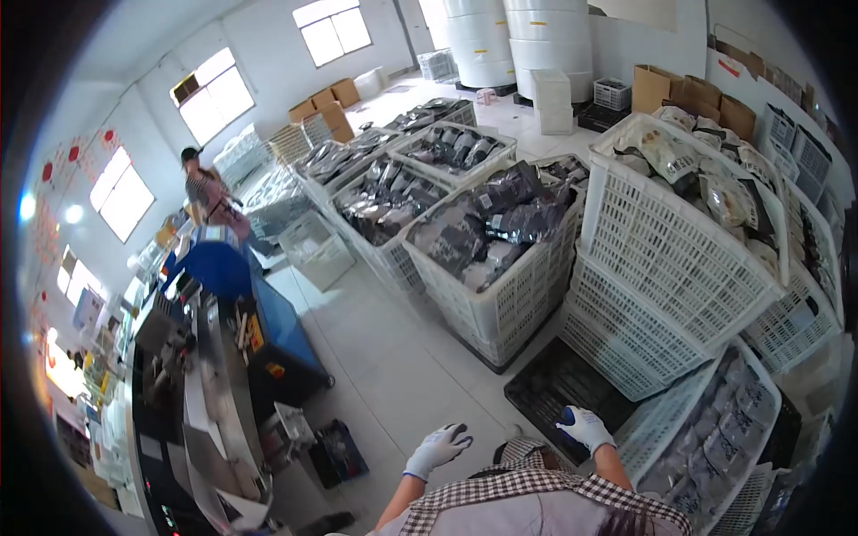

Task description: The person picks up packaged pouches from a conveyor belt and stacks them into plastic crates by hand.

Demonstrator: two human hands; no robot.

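My left hand (436, 448) wears a white glove with dark blue fingertips. It hovers over the floor left of my checked apron, fingers apart and nothing visible in it. In a matching glove, my right hand (585, 429) is held above the near side of a black slatted pallet (572, 384), thumb spread and nothing visible in it. Just right of that hand, a white plastic crate (648, 433) leans at a tilt, packed with rows of clear-wrapped grey packets (715, 442).
Stacked white crates (679, 223) with bagged goods rise at the right. More crates (500, 308) of dark packets stand ahead. A long machine (210, 402) with a blue panel runs along the left; another person (214, 196) stands beyond it. Large white rolls (550, 40) are at the back.
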